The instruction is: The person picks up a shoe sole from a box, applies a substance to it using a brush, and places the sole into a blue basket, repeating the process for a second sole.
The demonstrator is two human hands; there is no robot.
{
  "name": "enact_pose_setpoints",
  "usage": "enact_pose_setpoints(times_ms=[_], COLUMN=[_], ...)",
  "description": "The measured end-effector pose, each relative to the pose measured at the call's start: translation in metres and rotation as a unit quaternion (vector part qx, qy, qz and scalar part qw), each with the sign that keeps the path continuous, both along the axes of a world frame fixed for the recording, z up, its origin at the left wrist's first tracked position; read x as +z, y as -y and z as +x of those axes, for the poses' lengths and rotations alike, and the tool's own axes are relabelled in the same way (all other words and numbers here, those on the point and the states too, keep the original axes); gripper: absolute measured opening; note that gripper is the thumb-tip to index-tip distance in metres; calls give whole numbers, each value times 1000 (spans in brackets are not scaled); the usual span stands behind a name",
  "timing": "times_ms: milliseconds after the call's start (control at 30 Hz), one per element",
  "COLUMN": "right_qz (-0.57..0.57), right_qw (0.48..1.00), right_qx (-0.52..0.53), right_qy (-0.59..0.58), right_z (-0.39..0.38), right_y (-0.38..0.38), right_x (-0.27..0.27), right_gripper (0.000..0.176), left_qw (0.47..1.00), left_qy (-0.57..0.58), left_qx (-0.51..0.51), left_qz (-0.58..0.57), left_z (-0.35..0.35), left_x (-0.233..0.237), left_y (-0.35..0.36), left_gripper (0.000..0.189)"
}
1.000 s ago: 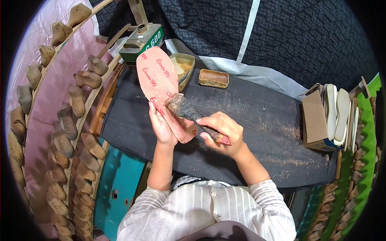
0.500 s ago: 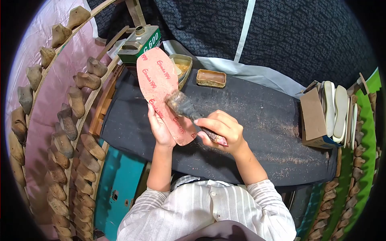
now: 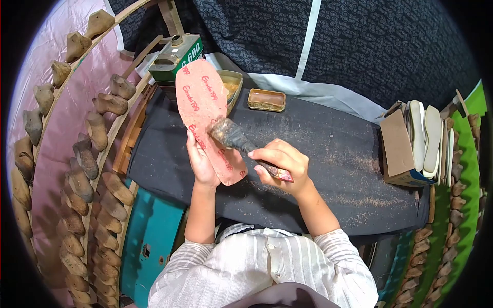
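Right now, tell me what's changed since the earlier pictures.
The view slid slightly, leaving the tray and box further left in frame. The brush has rolled a little. Nothing was grasped or released: the right hand keeps the brush against the pink sole, held by the left hand.

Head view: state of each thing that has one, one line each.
Left hand: gripping the pink sole
Right hand: closed round the brush handle
Pink sole: held up, printed face showing
Brush: dirty, bristles against the sole
Can: upright; cap unclear
Tub: open, partly hidden, yellowish contents
Dish: open
Box: open, white soles standing inside
Black cloth: spread out, littered with crumbs
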State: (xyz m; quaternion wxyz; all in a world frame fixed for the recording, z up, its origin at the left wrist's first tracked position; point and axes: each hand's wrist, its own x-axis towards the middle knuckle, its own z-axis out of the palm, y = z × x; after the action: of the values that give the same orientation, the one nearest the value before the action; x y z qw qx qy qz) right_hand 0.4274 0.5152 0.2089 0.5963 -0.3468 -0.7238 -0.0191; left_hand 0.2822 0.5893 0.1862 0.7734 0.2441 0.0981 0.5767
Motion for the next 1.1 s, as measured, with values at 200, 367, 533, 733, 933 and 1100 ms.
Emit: enact_pose_setpoints(times_ms=[200, 367, 533, 733, 933, 1100], right_qz=[-54, -19, -12, -44, -14, -46], right_qw=[996, 999, 1000, 996, 1000, 998], right_qx=[72, 36, 13, 71, 12, 32], right_qy=[9, -18, -2, -22, 10, 16], right_z=[6, 0, 0, 8, 3, 10], right_y=[15, 15, 25, 36, 30, 37], right_x=[-10, -6, -14, -10, -10, -17], right_gripper=[15, 18, 16, 19, 16, 14], left_qw=[998, 997, 999, 997, 999, 997], left_qy=[-42, -51, -35, -3, -34, 4], left_qx=[-1, 51, 13, -48, 4, -52], left_qz=[45, -14, 37, 65, 29, 51], left_z=[-11, -6, -7, -13, -6, -11], left_x=[-20, -14, -11, -15, -7, -13], left_y=[-14, -13, -10, -14, -11, -16], left_gripper=[57, 59, 60, 60, 59, 59])
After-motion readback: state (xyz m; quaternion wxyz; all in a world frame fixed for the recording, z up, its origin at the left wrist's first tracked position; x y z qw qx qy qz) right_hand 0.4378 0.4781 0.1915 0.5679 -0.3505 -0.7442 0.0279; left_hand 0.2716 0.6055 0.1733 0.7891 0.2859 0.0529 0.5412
